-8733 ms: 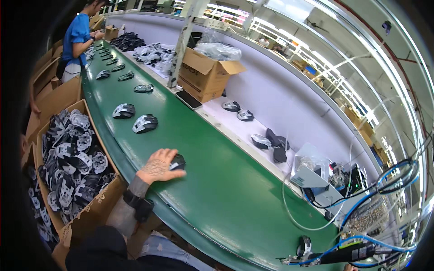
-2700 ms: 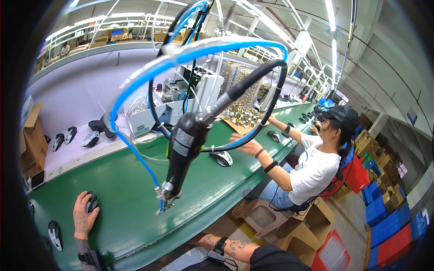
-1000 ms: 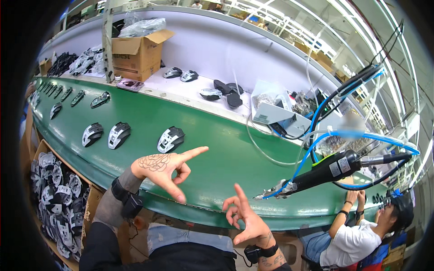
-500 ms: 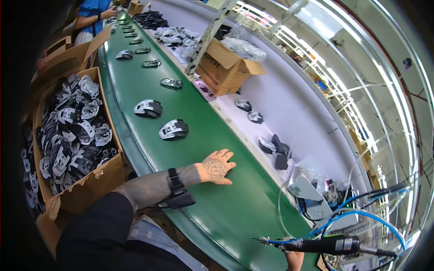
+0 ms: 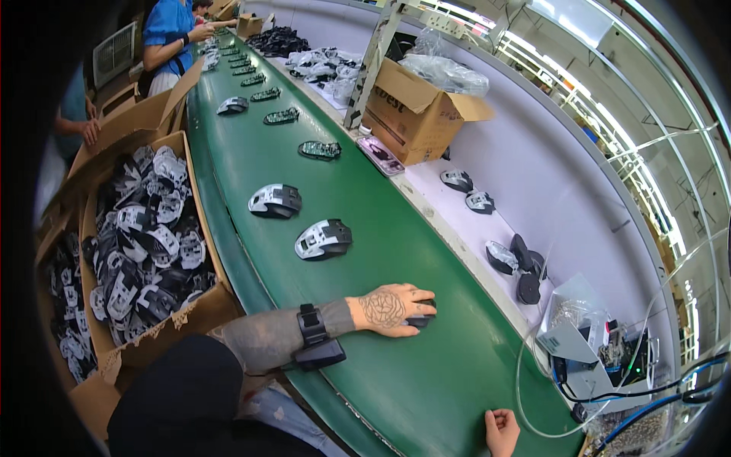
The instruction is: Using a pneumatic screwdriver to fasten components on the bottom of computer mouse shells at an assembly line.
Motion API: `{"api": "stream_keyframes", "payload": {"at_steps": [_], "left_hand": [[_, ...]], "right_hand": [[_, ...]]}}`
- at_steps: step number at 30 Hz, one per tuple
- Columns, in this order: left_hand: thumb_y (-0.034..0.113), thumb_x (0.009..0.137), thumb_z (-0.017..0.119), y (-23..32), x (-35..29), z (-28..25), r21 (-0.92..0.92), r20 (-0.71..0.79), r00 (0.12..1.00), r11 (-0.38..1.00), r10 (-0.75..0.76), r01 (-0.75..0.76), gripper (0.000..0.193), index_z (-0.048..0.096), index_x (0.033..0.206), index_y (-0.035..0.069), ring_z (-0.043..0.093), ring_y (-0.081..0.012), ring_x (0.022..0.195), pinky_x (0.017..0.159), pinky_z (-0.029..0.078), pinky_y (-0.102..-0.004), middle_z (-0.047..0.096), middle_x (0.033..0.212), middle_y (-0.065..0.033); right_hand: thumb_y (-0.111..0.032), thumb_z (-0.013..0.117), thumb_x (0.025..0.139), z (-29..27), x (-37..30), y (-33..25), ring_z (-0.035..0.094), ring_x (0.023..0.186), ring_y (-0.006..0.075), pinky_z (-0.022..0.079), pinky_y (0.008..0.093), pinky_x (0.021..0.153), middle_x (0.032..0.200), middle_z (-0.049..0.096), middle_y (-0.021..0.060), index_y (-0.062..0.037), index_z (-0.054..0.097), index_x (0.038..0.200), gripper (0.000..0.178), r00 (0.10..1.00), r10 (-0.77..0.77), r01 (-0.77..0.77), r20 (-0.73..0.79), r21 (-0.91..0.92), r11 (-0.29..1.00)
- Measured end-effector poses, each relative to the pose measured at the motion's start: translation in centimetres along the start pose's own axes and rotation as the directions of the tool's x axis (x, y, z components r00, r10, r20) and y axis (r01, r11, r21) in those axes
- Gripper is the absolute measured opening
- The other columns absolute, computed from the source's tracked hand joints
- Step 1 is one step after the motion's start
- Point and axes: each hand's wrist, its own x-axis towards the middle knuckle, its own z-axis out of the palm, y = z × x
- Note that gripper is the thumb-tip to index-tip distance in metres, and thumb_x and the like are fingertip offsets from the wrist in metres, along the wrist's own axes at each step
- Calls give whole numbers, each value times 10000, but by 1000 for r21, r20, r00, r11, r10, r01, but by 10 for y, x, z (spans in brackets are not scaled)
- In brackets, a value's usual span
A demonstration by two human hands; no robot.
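Note:
My left hand (image 5: 390, 308) rests palm down over a dark computer mouse (image 5: 421, 316) on the green conveyor belt (image 5: 396, 259), its fingers wrapped over the shell. Most of that mouse is hidden under the palm. Close to the lower edge, my right hand (image 5: 502, 433) hovers at the belt with curled fingers; whatever they may hold is hidden. Two white-and-black mouse shells, one (image 5: 324, 239) nearer and one (image 5: 275, 200) farther, lie on the belt beyond my left hand. Green circuit-board assemblies (image 5: 319, 150) form a row farther up.
At left stands a cardboard box (image 5: 217, 305) full of mouse shells (image 5: 145, 244). The side shelf bears a carton (image 5: 411, 114), a phone-like flat object (image 5: 381, 155), several mouse parts (image 5: 480, 202) and a grey device (image 5: 575, 324) with tubes and cables. Co-workers (image 5: 169, 38) stand far left.
My view has shifted, and the screwdriver that was beside my right hand is out of sight. More of the mouse shows under my left hand, which stays at about the same place on the belt.

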Motion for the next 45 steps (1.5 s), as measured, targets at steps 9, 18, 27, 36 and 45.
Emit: {"api": "stream_keyframes", "payload": {"at_steps": [9,18,27,36,45], "left_hand": [[338,873,546,10,8,-11,-180,-107,982,975,-153,132,349,614,1090,73,581,-248,1027,885,464,-337,572,1204,-82],[299,829,637,12,9,-20,-35,-218,964,988,-154,150,280,666,995,75,586,-272,1013,864,481,-350,594,1147,-115],[201,816,640,18,10,-19,-175,-222,957,973,-186,149,172,678,922,71,617,-250,933,808,500,-332,637,1047,-94],[175,784,655,25,10,-21,-131,-307,935,981,-178,143,103,640,808,76,627,-227,836,732,506,-322,653,901,-47],[191,751,694,24,10,-24,-115,-274,950,986,-151,123,153,600,753,70,618,-235,829,732,498,-335,642,907,-54]], "right_hand": [[-245,687,827,-15,-13,-27,489,597,107,437,264,577,644,572,42,-28,613,843,230,1000,10,-10,19,-27,1000],[-244,728,760,-9,-3,-5,481,517,58,401,214,503,567,550,-19,-35,624,792,236,999,50,-52,-22,-103,993],[-348,710,743,-13,-6,1,559,520,161,437,300,528,570,577,24,-73,636,824,295,998,60,-61,-8,-208,976],[-329,722,740,-11,-6,-2,516,491,111,418,262,498,534,545,19,-43,624,794,307,997,80,-81,-13,-177,981],[-335,721,739,-14,-4,1,515,493,114,416,270,497,533,541,13,-52,619,791,306,999,53,-54,-8,-211,976]]}}
